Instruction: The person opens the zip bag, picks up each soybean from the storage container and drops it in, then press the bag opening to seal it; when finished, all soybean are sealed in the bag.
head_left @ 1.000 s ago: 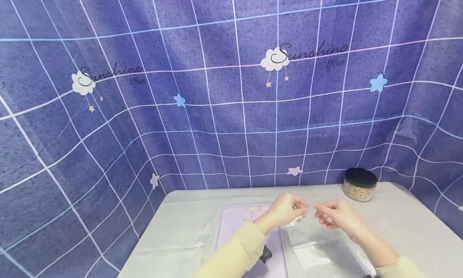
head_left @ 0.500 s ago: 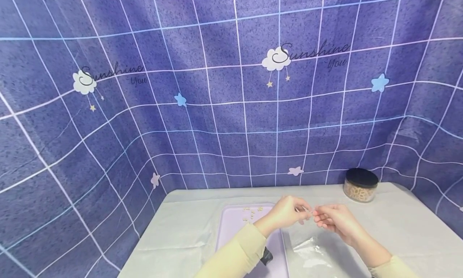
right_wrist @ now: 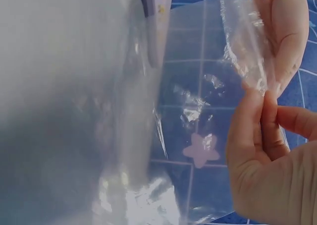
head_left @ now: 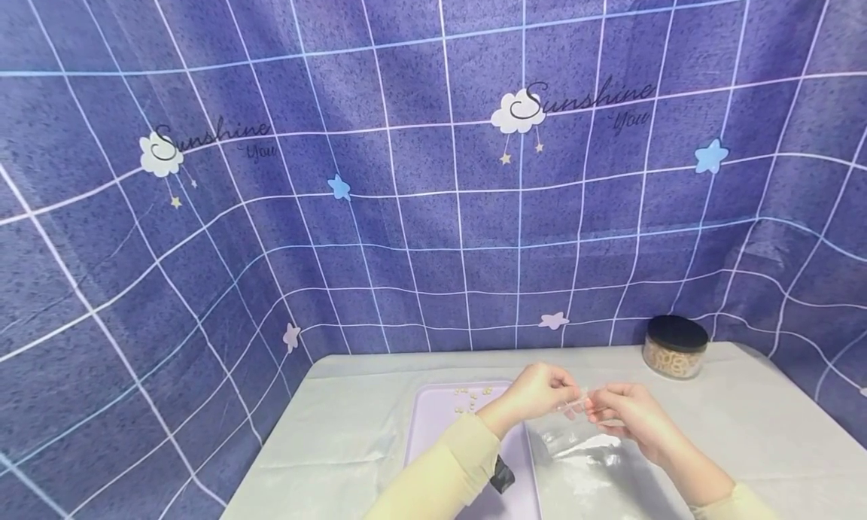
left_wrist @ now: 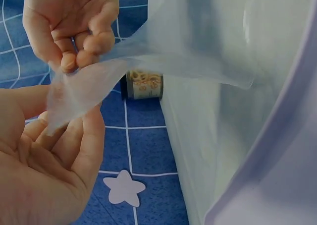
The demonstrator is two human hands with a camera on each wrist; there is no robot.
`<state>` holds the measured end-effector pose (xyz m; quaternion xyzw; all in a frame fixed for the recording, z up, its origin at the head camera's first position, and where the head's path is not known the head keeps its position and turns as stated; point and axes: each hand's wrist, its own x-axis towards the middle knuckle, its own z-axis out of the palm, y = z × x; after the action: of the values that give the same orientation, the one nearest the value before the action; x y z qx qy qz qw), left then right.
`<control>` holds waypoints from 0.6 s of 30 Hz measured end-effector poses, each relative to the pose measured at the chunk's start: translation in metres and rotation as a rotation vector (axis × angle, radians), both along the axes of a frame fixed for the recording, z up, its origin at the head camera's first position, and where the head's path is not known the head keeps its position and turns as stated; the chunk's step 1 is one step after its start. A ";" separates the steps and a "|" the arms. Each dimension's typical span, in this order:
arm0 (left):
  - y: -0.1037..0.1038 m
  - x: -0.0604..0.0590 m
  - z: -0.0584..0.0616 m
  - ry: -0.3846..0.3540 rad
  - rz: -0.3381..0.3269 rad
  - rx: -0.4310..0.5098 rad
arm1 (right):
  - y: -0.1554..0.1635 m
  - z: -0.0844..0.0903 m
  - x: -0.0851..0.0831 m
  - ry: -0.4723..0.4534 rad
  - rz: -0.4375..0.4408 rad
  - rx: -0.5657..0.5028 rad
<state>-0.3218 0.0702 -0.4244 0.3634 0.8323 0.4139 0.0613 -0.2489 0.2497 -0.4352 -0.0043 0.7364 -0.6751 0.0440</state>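
Observation:
Between both hands hangs a clear plastic bag (head_left: 582, 456), filling much of the right wrist view. My left hand (head_left: 542, 390) pinches its upper edge between thumb and fingers. Right beside it, my right hand (head_left: 630, 415) grips the same edge, its fingertips close to the left ones. From the left wrist, the film of the bag (left_wrist: 94, 81) is stretched and creased between the left hand (left_wrist: 49, 160) and the right hand (left_wrist: 74, 27) above it. The bag's lower part spreads glossy and see-through over the grey-white table, just right of the tray.
A lilac tray (head_left: 423, 430) lies on the table, partly under the left forearm, with several small yellowish pieces (head_left: 470, 399) at its far end. At the back right stands a black-lidded clear jar (head_left: 675, 347) of ring-shaped pieces. A blue grid-patterned curtain (head_left: 420, 204) hangs behind the table.
The hands have moved closer together, from a small gap to fingertips side by side at the bag's edge. The bag's film has shifted and its glare changed. Tray and jar have stayed put.

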 end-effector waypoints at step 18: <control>0.006 0.006 0.001 0.156 0.066 -0.063 | 0.000 -0.002 0.004 0.035 0.009 -0.069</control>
<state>-0.3157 0.0764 -0.4234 0.3648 0.8588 0.3597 -0.0058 -0.2445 0.2497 -0.4367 -0.0211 0.7135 -0.6995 0.0341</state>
